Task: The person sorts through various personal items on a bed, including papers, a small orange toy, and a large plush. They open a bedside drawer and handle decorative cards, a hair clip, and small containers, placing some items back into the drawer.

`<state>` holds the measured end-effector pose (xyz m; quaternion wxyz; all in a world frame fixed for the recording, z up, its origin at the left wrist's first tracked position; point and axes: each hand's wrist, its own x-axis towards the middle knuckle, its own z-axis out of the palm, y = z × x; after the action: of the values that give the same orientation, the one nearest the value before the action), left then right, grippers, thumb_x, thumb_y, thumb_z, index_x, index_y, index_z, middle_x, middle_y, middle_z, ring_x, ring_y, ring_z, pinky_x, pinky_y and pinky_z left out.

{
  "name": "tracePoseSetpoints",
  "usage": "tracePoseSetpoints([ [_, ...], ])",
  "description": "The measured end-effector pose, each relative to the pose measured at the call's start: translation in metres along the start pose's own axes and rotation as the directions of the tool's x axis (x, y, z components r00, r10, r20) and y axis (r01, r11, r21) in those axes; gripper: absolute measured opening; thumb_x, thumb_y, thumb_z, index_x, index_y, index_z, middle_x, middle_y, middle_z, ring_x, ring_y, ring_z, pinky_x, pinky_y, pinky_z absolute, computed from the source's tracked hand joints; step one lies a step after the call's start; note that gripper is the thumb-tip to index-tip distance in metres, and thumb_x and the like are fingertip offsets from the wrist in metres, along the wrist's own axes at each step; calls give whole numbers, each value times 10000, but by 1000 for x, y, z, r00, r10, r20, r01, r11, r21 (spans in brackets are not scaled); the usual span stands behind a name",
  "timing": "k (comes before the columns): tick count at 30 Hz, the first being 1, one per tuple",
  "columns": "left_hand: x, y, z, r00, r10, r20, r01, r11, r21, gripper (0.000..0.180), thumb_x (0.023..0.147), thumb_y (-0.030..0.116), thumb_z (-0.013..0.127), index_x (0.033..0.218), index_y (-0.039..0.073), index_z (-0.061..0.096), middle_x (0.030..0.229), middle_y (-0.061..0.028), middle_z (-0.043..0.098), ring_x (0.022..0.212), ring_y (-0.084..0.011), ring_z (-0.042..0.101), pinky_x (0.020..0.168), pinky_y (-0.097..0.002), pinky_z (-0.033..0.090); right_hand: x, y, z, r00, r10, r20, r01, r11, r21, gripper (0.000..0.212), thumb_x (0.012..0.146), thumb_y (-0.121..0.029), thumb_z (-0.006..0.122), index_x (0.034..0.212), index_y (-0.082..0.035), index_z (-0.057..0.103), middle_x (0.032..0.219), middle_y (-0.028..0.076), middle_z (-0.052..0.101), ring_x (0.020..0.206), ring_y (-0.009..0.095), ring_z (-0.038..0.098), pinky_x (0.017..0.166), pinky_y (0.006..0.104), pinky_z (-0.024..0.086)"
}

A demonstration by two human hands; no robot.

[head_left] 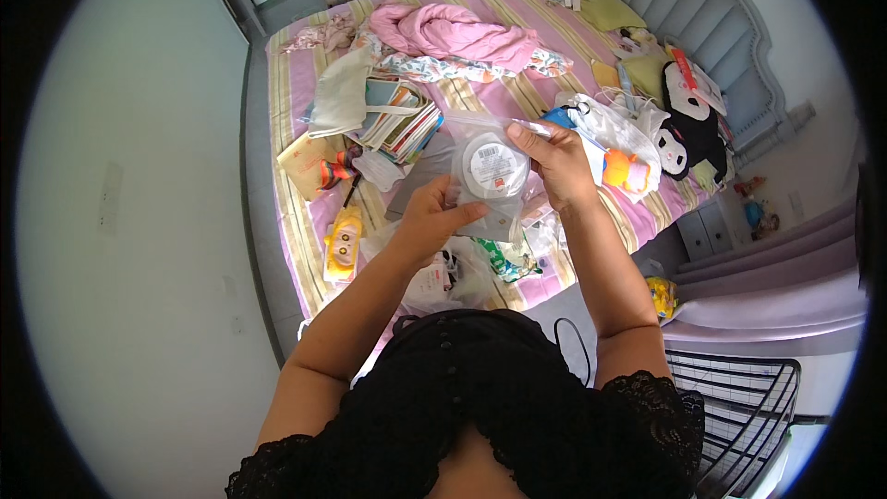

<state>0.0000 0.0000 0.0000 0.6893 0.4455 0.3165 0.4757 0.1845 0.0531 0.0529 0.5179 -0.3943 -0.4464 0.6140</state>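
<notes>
Both my hands hold up a clear zip bag (471, 217) over the near part of the bed. Inside it lies a round white container (492, 166) with a printed label. My left hand (430, 222) pinches the bag's lower left side, its thumb lying across the front. At the upper right corner, my right hand (556, 159) grips the bag between thumb and fingers. Behind the bag is a grey flat thing (420, 176), partly hidden. Below my hands lie crumpled clear plastic (467, 282) and a green and white packet (508, 261).
A striped bed (286, 102) bears a pink blanket (443, 32), a stack of books (402, 120), a cream cloth bag (340, 92), a yellow pouch (343, 245) and a black and white plush toy (688, 129). A black wire rack (739, 416) stands at the lower right.
</notes>
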Motion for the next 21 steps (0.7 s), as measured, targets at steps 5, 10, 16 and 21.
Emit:
tracePoseSetpoints([
  [5, 0, 3, 3, 1000, 2, -16, -2, 1000, 15, 398, 773, 37, 670, 1143, -14, 531, 1000, -66, 630, 882, -112, 585, 790, -261, 461, -3, 1, -1, 998, -63, -21, 62, 997, -39, 203, 799, -163, 701, 896, 10, 660, 779, 67, 660, 660, 105, 589, 611, 243, 474],
  [10, 1, 3, 2, 999, 41, -35, -39, 998, 57, 343, 784, 34, 652, 1110, -15, 558, 1004, -67, 630, 865, -109, 586, 789, -259, 459, -5, 3, -3, 999, -36, 13, 36, 999, 27, 256, 829, -246, 669, 931, -11, 659, 786, 38, 652, 684, 91, 572, 630, 233, 460],
  [16, 2, 4, 0, 995, -23, -95, 26, 999, 25, 292, 802, 72, 644, 1077, -1, 577, 954, -58, 634, 833, -112, 599, 723, -260, 489, -2, 13, -12, 997, 2, 74, -7, 998, 60, 390, 870, -406, 582, 1045, -61, 628, 875, 12, 609, 741, 78, 537, 682, 215, 428],
  [21, -1, 9, 7, 971, -177, -159, 179, 984, -4, 303, 828, 192, 642, 1070, 21, 578, 936, -57, 629, 813, -126, 609, 640, -262, 517, -13, 20, -9, 985, 138, 108, -135, 990, -36, 487, 813, -433, 644, 1116, -60, 562, 884, 16, 577, 735, 86, 519, 636, 200, 407],
])
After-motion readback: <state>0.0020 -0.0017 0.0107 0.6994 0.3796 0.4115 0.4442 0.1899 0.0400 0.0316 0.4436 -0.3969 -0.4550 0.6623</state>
